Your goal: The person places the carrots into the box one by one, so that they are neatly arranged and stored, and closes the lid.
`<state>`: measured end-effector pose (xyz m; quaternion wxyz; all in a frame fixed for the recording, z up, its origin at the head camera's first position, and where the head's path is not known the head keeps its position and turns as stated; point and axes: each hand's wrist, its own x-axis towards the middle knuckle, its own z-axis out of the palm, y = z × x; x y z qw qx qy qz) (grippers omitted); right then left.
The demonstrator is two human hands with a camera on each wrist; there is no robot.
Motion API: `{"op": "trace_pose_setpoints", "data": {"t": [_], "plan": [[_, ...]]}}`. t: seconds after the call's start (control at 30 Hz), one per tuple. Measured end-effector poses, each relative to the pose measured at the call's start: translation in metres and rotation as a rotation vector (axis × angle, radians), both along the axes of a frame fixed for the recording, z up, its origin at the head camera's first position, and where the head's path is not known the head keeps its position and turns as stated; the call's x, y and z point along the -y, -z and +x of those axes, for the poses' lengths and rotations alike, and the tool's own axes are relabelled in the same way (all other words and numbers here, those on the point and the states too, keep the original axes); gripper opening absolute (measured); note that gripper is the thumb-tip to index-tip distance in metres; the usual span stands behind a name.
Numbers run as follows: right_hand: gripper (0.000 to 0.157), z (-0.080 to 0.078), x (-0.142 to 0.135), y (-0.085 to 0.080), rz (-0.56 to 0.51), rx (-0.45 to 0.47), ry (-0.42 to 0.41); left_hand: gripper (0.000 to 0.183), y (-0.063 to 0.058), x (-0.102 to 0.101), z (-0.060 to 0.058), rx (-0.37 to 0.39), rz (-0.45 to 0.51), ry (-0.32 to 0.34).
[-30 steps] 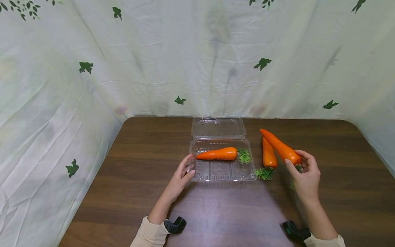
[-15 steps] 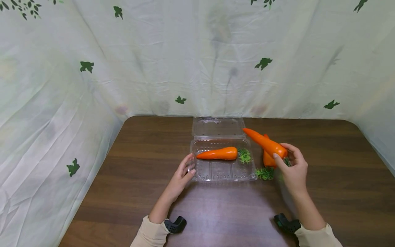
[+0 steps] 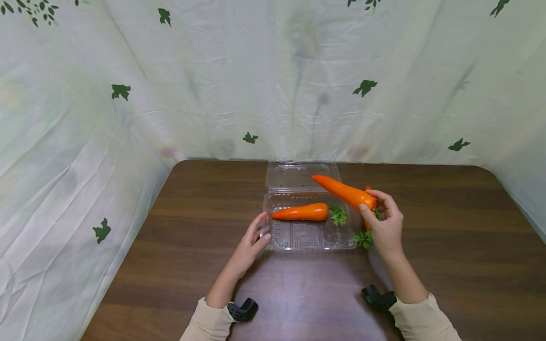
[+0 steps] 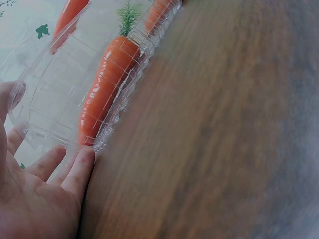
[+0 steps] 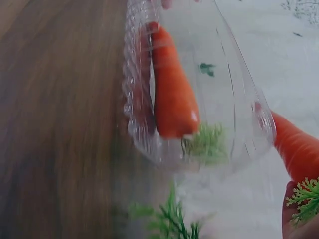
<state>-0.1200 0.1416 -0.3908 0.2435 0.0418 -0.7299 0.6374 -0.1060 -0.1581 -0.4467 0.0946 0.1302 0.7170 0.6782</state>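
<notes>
In the head view, my right hand (image 3: 386,227) grips a carrot (image 3: 343,192) by its thick end near the green top. Its tip points left over a clear plastic clamshell container (image 3: 298,239). Inside that container lies a second carrot (image 3: 303,212), its leafy end to the right. My left hand (image 3: 247,246) touches the container's left side with extended fingers (image 4: 77,174), the thumb near the rim. A third carrot (image 3: 367,225), mostly hidden behind my right hand, rests on the table right of the container; its green leaves (image 3: 363,239) show.
The container's lid (image 3: 300,176) lies folded back toward the table's far edge. A brown wooden table (image 3: 204,203) carries everything. Behind it hangs a pale curtain (image 3: 273,85) with leaf prints. Black wrist devices (image 3: 243,310) sit on both wrists.
My right hand has moved left with its carrot, from beyond the loose carrot to the container's right side, so it now covers most of that loose carrot. My left hand has stayed put.
</notes>
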Motion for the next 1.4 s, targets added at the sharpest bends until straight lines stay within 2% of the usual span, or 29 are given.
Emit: {"op": "trace_pose_setpoints", "data": {"t": [0.33,0.67,0.9,1.13,1.27,1.4], "plan": [[0.027,-0.010,0.022,0.000,-0.097,0.043,-0.099,0.057,0.001,0.000,0.000,-0.009,-0.001,-0.002],[0.026,-0.018,0.038,0.003,-0.099,0.081,-0.219,0.057,0.000,0.000,0.000,-0.017,-0.015,-0.001],[0.024,-0.022,0.044,0.005,-0.046,0.157,-0.315,0.057,0.000,0.000,0.000,0.007,-0.008,0.003],[0.026,-0.026,0.047,0.006,0.002,0.235,-0.396,0.057,0.022,0.004,-0.007,-0.007,-0.003,-0.018],[0.025,-0.033,0.045,0.018,0.017,0.271,-0.425,0.057,0.027,0.005,-0.008,-0.036,-0.008,-0.026],[0.025,-0.041,0.043,0.032,0.047,0.291,-0.435,0.057,0.012,0.003,-0.003,-0.009,-0.017,-0.018]]}}
